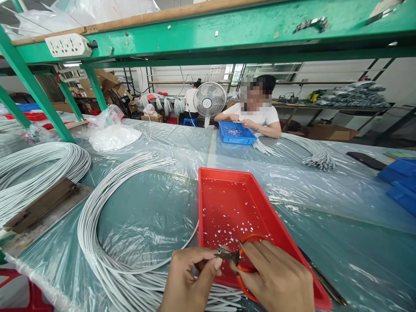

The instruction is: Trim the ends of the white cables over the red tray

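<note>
My right hand grips orange-handled snips, their dark blades pointing left over the near end of a red tray. My left hand pinches the end of a white cable right at the blades. That cable belongs to a big looped bundle of white cables lying on the plastic-covered table to the left. Small white clippings are scattered over the tray's floor.
A second cable bundle and a metal jig lie far left. Across the table a person works over a blue tray beside more cables, with a fan behind. Blue trays sit right; a green frame overhangs.
</note>
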### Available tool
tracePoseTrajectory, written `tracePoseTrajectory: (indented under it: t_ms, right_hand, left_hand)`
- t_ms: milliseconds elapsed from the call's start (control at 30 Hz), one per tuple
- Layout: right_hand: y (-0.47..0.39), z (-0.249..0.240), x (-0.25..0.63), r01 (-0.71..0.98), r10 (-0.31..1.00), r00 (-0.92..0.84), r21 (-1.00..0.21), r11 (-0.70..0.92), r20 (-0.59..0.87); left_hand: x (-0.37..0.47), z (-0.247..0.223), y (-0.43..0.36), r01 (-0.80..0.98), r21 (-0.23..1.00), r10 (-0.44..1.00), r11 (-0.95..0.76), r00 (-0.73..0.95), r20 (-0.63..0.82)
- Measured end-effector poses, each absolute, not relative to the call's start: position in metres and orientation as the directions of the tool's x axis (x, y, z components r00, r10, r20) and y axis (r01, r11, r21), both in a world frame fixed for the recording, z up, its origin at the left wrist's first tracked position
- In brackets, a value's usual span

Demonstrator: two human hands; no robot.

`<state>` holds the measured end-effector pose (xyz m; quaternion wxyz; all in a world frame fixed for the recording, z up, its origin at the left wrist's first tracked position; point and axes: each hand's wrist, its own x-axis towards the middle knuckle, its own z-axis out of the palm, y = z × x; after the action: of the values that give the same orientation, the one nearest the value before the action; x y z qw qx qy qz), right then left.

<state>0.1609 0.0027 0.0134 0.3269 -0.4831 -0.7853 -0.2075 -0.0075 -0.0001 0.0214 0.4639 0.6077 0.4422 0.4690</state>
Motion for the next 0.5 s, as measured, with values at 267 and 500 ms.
tracePoseTrajectory:
  t_ms: [267,500]
  right_hand:
    - [0.003,0.003,0.158,0.898,0.65,-0.285,-0.041,0.439,0.705]
    - [0.002,0.002,0.155,0.904,0.667,-0.255,-0.072,0.422,0.7]
  left_hand:
    - [-0.007,0.023,0.0,0.08,0.976,0.965,-0.201,0.19,0.183]
    - [-0.006,0.027,0.0,0.061,0.975,0.962,-0.213,0.186,0.199]
